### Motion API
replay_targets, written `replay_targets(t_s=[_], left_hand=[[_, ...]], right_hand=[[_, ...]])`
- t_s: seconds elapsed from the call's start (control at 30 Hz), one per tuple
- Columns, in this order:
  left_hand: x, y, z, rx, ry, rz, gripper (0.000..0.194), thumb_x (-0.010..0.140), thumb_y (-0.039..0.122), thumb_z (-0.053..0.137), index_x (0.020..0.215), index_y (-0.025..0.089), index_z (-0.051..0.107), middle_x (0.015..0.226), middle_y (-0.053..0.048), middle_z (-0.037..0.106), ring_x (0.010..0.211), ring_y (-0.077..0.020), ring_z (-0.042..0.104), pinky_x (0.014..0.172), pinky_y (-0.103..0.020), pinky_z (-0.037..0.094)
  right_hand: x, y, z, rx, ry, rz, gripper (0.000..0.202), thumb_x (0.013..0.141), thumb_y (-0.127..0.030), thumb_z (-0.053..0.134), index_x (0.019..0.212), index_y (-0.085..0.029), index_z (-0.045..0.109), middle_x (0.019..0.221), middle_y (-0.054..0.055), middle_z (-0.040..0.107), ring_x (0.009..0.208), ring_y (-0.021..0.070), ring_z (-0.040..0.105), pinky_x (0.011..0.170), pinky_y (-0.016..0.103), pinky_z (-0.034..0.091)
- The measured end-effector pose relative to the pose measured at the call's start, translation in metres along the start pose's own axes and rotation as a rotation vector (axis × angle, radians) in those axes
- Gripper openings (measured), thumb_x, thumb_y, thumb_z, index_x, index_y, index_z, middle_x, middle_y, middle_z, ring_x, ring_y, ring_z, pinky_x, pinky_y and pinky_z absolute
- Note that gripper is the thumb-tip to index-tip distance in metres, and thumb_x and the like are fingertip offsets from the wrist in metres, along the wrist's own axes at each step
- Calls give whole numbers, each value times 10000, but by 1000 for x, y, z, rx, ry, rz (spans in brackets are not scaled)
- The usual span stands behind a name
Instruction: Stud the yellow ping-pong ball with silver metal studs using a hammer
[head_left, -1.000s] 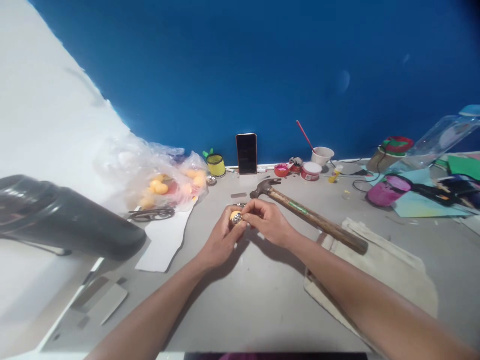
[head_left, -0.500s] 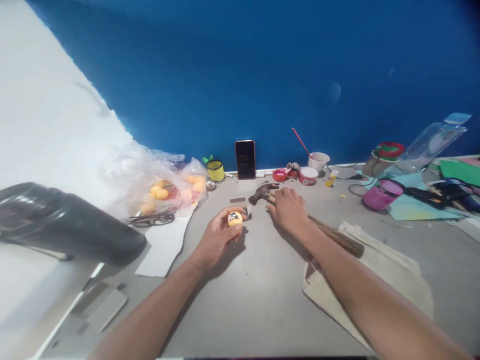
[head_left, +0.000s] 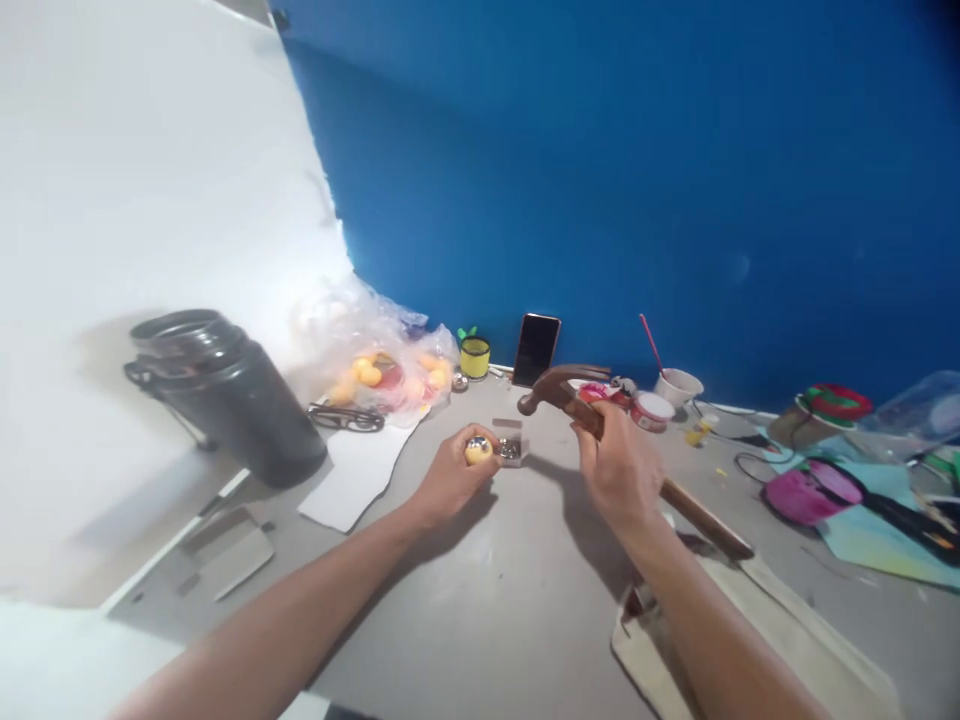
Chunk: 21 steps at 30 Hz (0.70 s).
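Note:
A small yellow ball (head_left: 478, 451) with dark and shiny marks on its top is held in the fingers of my left hand (head_left: 448, 476). Just right of those fingers lies a small open box (head_left: 513, 447) with shiny bits in it. My right hand (head_left: 619, 465) is wrapped round the wooden handle of a claw hammer (head_left: 564, 388), near the head. The hammer head is raised above the table, to the upper right of the ball. Under my right forearm lies a beige cloth (head_left: 795, 625).
On the left stand a dark flask (head_left: 232, 400), eyeglasses (head_left: 346, 417), white paper (head_left: 360, 478) and a plastic bag of yellow balls (head_left: 367, 372). A phone (head_left: 536, 350) leans on the blue wall. Paint pots, a white cup (head_left: 679, 387) and a pink roll (head_left: 811, 490) are at the right.
My right hand has closed round the hammer handle and lifted the hammer off the table. The view has shifted and tilted; my left hand still holds the ball.

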<state>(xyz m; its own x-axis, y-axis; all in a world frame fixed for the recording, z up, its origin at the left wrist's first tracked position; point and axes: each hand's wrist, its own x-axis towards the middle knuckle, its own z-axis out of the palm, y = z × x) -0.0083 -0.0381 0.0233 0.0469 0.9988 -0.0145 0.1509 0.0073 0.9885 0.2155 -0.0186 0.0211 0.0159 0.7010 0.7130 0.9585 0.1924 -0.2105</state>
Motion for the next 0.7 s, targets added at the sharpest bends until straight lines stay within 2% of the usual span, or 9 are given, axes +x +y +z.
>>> replay_targets(t_s=[0.1, 0.27, 0.43, 0.6, 0.7], left_hand=[[3, -1, -1, 4, 63, 28, 162, 693, 260, 719, 775, 191, 598, 598, 49, 540, 524, -101, 459, 516, -239, 344], [4, -2, 1, 3, 78, 59, 128, 678, 234, 712, 764, 170, 644, 714, -3, 650, 638, -141, 557, 599, -265, 421], [3, -8, 3, 59, 64, 97, 82, 701, 222, 698, 748, 166, 659, 699, -2, 658, 649, -148, 576, 616, -263, 435], [3, -10, -1, 11, 13, 102, 249, 768, 341, 708, 910, 136, 716, 722, -34, 680, 605, -149, 552, 563, -268, 412], [6, -11, -3, 36, 20, 162, 235, 784, 357, 698, 865, 136, 708, 771, -55, 695, 657, -165, 578, 604, -278, 429]], right_hand=[[-5, -14, -9, 86, 112, -160, 215, 1018, -326, 546, 1140, -169, 627, 916, 112, 731, 817, 246, 662, 748, 339, 428], [-13, -32, -12, 99, 119, -359, 200, 1037, -307, 545, 1158, -178, 639, 899, 86, 749, 772, 199, 657, 719, 324, 406], [-11, -31, -15, 126, 185, -325, 196, 1032, -272, 559, 1179, -161, 626, 957, 113, 762, 816, 208, 679, 745, 321, 424], [-11, -30, -15, 168, 124, -407, 147, 1014, -237, 577, 1124, -179, 656, 918, 95, 762, 814, 210, 676, 754, 318, 415], [-10, -31, -17, 154, 138, -378, 144, 1017, -256, 585, 1114, -187, 665, 914, 91, 762, 810, 209, 675, 767, 322, 423]])
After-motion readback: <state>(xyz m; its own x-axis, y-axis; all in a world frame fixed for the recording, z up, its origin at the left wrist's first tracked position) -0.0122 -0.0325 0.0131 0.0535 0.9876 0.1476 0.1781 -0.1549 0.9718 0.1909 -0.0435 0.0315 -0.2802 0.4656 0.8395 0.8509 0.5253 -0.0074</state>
